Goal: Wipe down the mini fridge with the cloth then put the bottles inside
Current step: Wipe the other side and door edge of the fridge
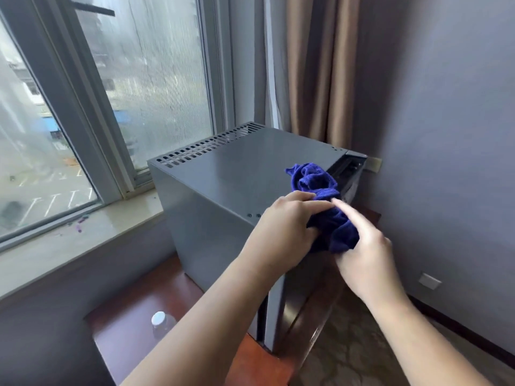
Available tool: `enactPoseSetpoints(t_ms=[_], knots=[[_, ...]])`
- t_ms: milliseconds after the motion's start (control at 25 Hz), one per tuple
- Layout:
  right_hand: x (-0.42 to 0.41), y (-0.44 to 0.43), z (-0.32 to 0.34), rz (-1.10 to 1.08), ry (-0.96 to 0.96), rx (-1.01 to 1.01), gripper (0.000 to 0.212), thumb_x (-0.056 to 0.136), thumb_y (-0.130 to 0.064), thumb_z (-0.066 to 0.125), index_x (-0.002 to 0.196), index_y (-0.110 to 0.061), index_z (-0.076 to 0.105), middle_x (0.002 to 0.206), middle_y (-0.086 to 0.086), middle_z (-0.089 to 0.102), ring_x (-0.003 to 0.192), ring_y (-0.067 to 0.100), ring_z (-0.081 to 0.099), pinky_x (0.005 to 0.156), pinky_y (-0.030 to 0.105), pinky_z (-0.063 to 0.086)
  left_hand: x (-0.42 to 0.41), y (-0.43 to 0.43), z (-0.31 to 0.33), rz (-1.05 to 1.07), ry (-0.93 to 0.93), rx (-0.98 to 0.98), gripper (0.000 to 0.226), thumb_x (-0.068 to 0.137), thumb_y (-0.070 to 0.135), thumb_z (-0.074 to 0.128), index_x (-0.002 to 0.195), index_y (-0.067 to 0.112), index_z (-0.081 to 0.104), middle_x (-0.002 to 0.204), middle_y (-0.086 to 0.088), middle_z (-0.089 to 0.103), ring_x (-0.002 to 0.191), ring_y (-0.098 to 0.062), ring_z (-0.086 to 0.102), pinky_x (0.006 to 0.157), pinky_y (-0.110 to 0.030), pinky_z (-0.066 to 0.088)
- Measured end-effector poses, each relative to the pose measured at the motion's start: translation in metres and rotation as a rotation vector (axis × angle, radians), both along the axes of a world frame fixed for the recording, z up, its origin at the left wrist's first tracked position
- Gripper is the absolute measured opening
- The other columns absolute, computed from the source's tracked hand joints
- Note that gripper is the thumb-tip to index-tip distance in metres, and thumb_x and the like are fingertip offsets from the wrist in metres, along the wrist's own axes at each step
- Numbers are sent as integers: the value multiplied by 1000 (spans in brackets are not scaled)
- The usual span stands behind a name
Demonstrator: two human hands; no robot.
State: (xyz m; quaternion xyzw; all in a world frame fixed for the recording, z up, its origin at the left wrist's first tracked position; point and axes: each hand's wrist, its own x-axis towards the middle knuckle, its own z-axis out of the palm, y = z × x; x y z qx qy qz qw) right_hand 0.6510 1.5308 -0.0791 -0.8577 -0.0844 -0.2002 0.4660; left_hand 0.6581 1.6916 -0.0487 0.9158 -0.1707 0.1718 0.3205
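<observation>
A grey mini fridge [223, 176] stands on a reddish wooden table [133, 310], its vented back toward the window. A bunched blue cloth [320, 190] lies over the fridge's near top corner and hangs down. My left hand [284, 227] grips the cloth from the left. From below and to the right, my right hand [365, 252] holds the cloth's lower fold, index finger stretched along it. One clear bottle with a white cap [160, 320] stands on the table at the lower left, partly hidden by my left forearm.
A large window [83, 107] and a pale stone sill [83, 232] run along the left. Brown curtains [315, 65] hang behind the fridge. A grey-purple wall [446, 135] with a socket [429, 280] closes the right side. Patterned carpet [348, 352] lies below the table.
</observation>
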Motion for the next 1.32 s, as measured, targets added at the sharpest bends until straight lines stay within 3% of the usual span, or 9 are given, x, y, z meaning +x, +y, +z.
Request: enactPoseSetpoints(t_ms=[160, 360, 480, 560, 760, 880, 1000, 1160, 1320], knots=[[-16, 1, -32, -22, -14, 234, 76, 78, 12, 73, 140, -30, 62, 134, -5, 70, 123, 10, 66, 102, 33, 52, -22, -20, -11, 68, -75, 88, 64, 74, -1, 59, 126, 35, 71, 141, 4, 61, 115, -29, 58, 102, -38, 50], [-30, -6, -72, -20, 166, 468, 76, 79, 5, 78, 133, -47, 64, 112, -4, 78, 98, 26, 76, 84, 56, 61, -48, -31, -40, 33, -195, 107, 43, 84, 21, 50, 119, 30, 74, 136, 3, 66, 112, -22, 60, 99, -29, 51], [-57, -9, -83, 33, 223, 673, 67, 76, 13, 79, 124, -34, 74, 92, 7, 79, 79, 27, 73, 72, 46, 60, -74, -24, -62, 62, -127, -21, 54, 78, 5, 65, 122, 36, 72, 140, 14, 62, 122, -12, 56, 104, -22, 46], [-72, -10, -92, 58, 276, 710, 64, 75, 20, 75, 120, -26, 77, 94, 7, 80, 76, 22, 74, 68, 46, 61, -86, -19, -75, 89, -41, -71, 59, 76, 3, 66, 122, 40, 72, 140, 20, 61, 124, -5, 53, 105, -15, 41], [-93, 1, -128, 67, 513, 508, 57, 78, 6, 70, 113, -38, 76, 90, 0, 81, 77, 19, 79, 72, 49, 65, -100, -2, -124, 127, 230, -88, 55, 76, 7, 67, 122, 38, 71, 134, 21, 64, 123, 0, 56, 105, -19, 42], [-96, 9, -141, 116, 605, 397, 58, 76, 2, 67, 111, -43, 76, 89, -5, 81, 77, 15, 78, 66, 41, 64, -105, 16, -143, 89, 340, -88, 55, 79, 18, 72, 131, 35, 64, 129, 18, 64, 113, 1, 60, 100, -21, 47], [-93, 19, -147, 117, 650, 413, 49, 78, 6, 67, 105, -34, 79, 81, -5, 80, 66, 11, 76, 55, 29, 61, -110, 49, -144, 131, 388, -26, 54, 83, 31, 76, 135, 36, 61, 126, 15, 65, 109, -3, 61, 99, -24, 49], [-86, 59, -160, 3, 832, 766, 33, 82, 12, 71, 104, -12, 76, 78, 3, 76, 56, 11, 68, 54, 26, 52, -121, 125, -144, 330, 364, -55, 39, 87, 30, 76, 124, 37, 68, 117, 15, 69, 105, -4, 65, 94, -25, 52], [-85, 110, -170, -61, 958, 933, 22, 86, 11, 69, 103, -2, 72, 81, 8, 71, 56, 13, 66, 66, 31, 55, -136, 199, -162, 493, 406, -87, 30, 88, 29, 73, 116, 38, 71, 116, 18, 69, 109, -4, 64, 96, -33, 53]])
